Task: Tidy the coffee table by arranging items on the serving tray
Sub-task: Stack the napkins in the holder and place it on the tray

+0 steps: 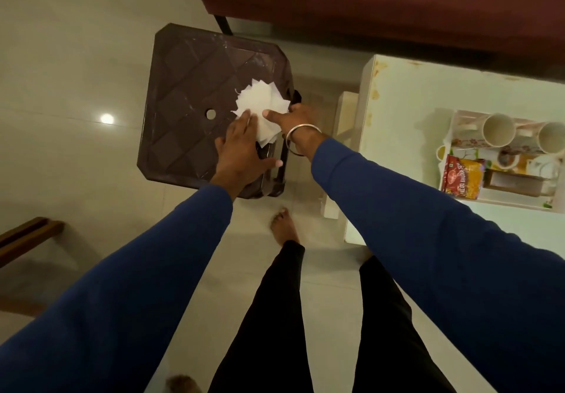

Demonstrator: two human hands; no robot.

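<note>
A fanned stack of white paper napkins [260, 100] lies on a dark brown plastic stool [195, 87]. My left hand [241, 148] rests flat on the near edge of the stack, its fingers spread. My right hand [290, 119], with a metal bangle on the wrist, presses its thumb on the right side of the napkins. A dark holder under the stack is mostly hidden. At the right, the white serving tray [458, 197] sits on the white coffee table [391, 111] with two mugs [498, 129], a red and yellow snack packet [461, 178] and small items.
A maroon sofa [382, 4] runs across the top. A wooden piece of furniture [27, 236] shows at the left edge. My bare foot [284, 224] and dark trouser legs stand on the pale tiled floor between stool and table.
</note>
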